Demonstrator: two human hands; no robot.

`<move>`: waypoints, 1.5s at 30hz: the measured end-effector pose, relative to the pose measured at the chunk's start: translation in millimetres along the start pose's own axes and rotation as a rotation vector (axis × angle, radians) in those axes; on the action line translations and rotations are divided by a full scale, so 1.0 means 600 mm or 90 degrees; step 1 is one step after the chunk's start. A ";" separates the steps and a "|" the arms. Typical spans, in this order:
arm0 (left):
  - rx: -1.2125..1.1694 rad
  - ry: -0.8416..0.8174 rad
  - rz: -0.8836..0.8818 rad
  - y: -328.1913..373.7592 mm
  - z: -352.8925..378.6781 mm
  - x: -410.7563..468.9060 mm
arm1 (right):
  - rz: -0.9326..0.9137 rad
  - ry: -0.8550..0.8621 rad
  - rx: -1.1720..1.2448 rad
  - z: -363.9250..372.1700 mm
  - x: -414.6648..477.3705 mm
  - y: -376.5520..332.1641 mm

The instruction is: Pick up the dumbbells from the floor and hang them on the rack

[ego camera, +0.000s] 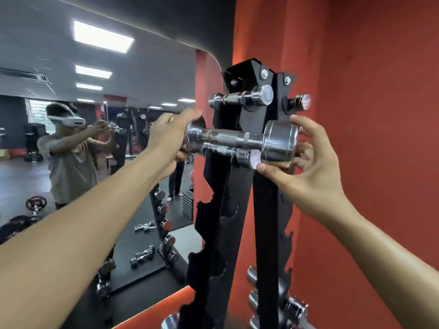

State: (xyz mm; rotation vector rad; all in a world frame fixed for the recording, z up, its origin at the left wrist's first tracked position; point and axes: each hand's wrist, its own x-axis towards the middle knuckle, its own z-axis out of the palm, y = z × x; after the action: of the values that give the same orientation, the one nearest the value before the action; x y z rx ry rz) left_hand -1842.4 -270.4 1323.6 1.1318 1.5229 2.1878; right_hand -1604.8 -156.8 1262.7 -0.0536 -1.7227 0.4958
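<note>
At centre frame, against the black rack (240,186), chrome dumbbell (240,138) held level, handle crossing the two uprights near the top. Left hand (171,136) at 9 o'clock of it, clamped over the left head, fingers curled round the rim. Right hand (308,167) at 3 o'clock, fingers spread and closed round the bigger-looking right head, thumb pressed under its lower edge. Cannot tell if the handle already sits in a notch or hangs just off it. Just below, at 6 o'clock, thinner chrome dumbbell (228,151) lying in the rack, partly hidden by the held one. At 12 o'clock, small dumbbell (242,98) resting in the top slot; another chrome end (303,102) poking out on the rack's far side at 1 o'clock. Empty notches down the uprights toward 6 o'clock. More chrome heads (294,305) low on the rack at 5 o'clock. Red wall (368,91) behind, from 12 to 4 o'clock. Mirror (95,115) at 9 o'clock, showing a person in a headset with both arms out, ceiling lights, and loose dumbbells on dark floor at 7 o'clock.
</note>
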 end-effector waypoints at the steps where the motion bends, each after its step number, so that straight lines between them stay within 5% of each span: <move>1: -0.011 -0.002 -0.011 -0.018 -0.009 -0.004 | 0.016 -0.002 -0.005 0.006 -0.015 -0.006; 21: -0.076 -0.147 -0.153 -0.200 -0.140 -0.052 | 0.254 0.043 -0.229 0.160 -0.228 -0.151; 45: 0.057 -0.101 -0.348 -0.480 -0.096 -0.022 | 0.541 0.043 -0.246 0.230 -0.370 0.028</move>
State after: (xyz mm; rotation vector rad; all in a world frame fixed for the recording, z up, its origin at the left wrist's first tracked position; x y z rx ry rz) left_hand -1938.3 -195.1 1056.1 0.7673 1.6341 1.6437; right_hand -1690.8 -250.0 1033.2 -1.0969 -1.6531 0.7476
